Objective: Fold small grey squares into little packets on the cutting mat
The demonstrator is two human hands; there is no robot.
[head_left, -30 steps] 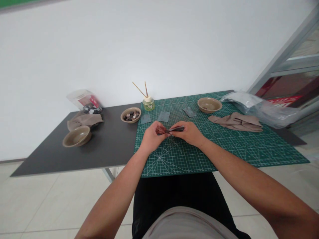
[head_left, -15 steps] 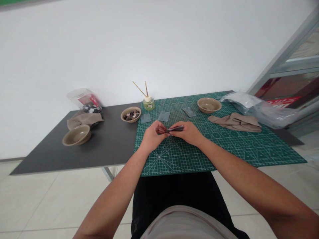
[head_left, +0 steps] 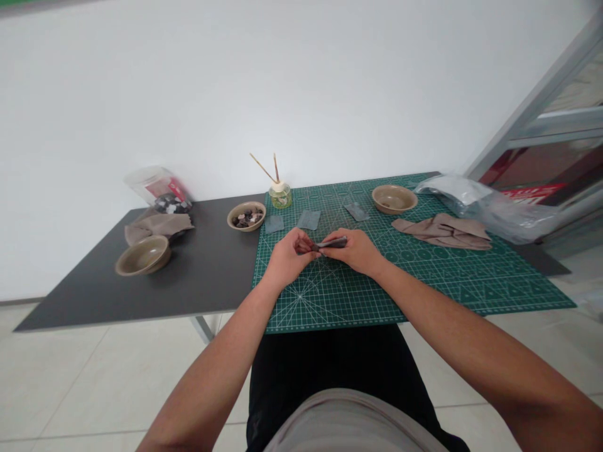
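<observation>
Since half a second earlier almost nothing had moved: your hands stayed together in the middle of the frame, and the table slid only a touch to the left. Your left hand (head_left: 287,257) was curled, its fingertips pinched on the left end of a small dark piece (head_left: 332,242). Your right hand (head_left: 355,250) was closed over the other end, thumb and fingers gripping it. The piece was held just above the green cutting mat (head_left: 424,276); what it was made of, I could not tell.

Just beyond your hands three grey patches (head_left: 309,219) lay on the mat, apart from one another. Behind them stood a reed diffuser (head_left: 280,194), with a bowl of dark bits (head_left: 246,216) just left of the mat's edge. Toward the upper right were an empty bowl (head_left: 394,199), a tan cloth (head_left: 443,231) and a clear plastic bag (head_left: 480,201). At the left, on the dark table (head_left: 198,282), sat another bowl (head_left: 143,255), a second cloth (head_left: 157,225) and a plastic jar (head_left: 157,187). Nothing lay between your hands and the patches.
</observation>
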